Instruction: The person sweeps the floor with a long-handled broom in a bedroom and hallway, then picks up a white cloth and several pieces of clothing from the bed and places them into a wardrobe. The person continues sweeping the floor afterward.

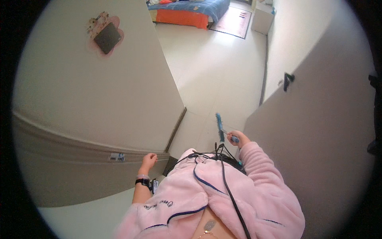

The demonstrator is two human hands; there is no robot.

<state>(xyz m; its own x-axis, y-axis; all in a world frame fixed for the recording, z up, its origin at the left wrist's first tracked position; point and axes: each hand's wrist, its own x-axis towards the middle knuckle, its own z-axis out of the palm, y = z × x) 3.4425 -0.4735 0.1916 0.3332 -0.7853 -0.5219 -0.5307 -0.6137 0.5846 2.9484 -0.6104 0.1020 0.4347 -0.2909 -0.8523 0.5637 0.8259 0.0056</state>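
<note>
My right hand (pixel 237 138) is closed around the handle of a blue bristled brush (pixel 220 127), held out in front of my body at the doorway. The brush head points away from me, over the pale floor (pixel 206 122). My left hand (pixel 149 160) is raised beside the wall at the left, its fingers curled with no object visible in them. A black watch (pixel 143 181) is on the left wrist, and a small device sits beside it. Black cables (pixel 222 161) hang down the front of the pink fleece top (pixel 185 185).
A grey door (pixel 307 128) with a black handle (pixel 288 81) stands at the right. At the left is a wall (pixel 89 89) with a dark panel (pixel 107 38) on it. Beyond lie a bed (pixel 185 16), a pink rug (pixel 232 22) and a white cabinet (pixel 262 19).
</note>
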